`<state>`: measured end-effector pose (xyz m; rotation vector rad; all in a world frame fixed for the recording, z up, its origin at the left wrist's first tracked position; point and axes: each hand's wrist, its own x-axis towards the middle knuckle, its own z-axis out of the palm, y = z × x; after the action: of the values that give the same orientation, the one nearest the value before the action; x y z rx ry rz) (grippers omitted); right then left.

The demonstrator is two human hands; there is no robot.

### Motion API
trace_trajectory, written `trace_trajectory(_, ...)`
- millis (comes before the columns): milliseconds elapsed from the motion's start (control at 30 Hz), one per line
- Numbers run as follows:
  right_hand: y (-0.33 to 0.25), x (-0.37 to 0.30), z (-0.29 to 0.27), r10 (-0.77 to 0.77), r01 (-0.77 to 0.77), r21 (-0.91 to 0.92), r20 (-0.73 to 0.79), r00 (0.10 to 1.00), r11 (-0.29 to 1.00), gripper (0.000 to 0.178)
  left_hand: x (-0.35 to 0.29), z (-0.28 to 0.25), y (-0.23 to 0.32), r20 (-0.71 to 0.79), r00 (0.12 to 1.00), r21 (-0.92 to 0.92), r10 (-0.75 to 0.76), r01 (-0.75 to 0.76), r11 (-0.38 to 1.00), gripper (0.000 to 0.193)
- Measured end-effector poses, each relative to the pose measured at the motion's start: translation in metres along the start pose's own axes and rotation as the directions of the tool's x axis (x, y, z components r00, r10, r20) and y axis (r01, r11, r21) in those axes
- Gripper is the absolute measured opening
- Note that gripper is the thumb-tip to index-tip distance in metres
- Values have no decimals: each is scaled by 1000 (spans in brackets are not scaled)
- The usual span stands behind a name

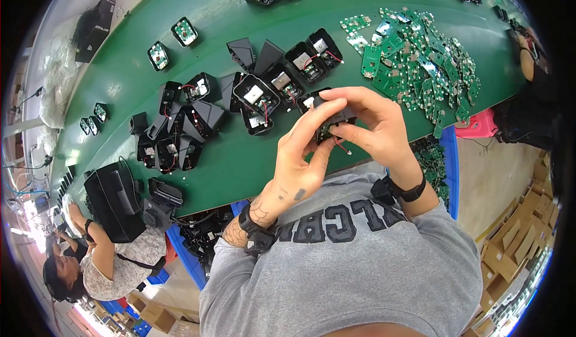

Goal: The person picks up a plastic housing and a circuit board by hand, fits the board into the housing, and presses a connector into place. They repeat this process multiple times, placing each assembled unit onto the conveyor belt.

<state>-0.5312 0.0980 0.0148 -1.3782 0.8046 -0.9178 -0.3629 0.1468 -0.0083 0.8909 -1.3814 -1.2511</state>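
Observation:
Between both hands, at the near edge of the green table, is a black plastic housing (343, 118) with a bit of green circuit board inside and a thin red wire hanging out. My left hand (300, 151) grips its left side, thumb at the lower opening. From the right, my right hand (377, 126) curls over the top, its thumb pressed at the inside. The fingers cover much of the housing. Just beyond them lie similar open black housings (257, 94) with white parts and red wires. Right of these spreads a large heap of green circuit boards (414, 61).
More black housings (180, 124) are clustered at left, with a black box-shaped case (113, 199) nearer the edge. Blue bins (449, 169) stand below the table edge. A co-worker (120, 259) sits at left, and another person's arm (528, 61) shows at far right.

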Motion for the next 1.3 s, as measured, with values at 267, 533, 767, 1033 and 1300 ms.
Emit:
trace_trajectory(267,7,6,-16,-452,390,-372,-95,887,842,46,21,-4,25,-197,945,-606,-262,93,790,76)
trace_trajectory(533,19,7,7,-406,335,-320,-189,894,886,19,23,4,6,-243,957,-417,-158,44,908,74)
trace_trajectory(767,21,8,12,-410,371,-215,-182,894,903,17,22,5,5,-195,958,-313,-212,145,939,74)
trace_trajectory(1033,22,7,15,-370,358,-95,-193,909,929,5,23,-3,5,-127,968,-89,-215,205,975,63)
trace_trajectory(1300,0,8,2,-491,412,-570,16,871,711,8,20,-9,18,-178,926,-528,-332,195,827,48)
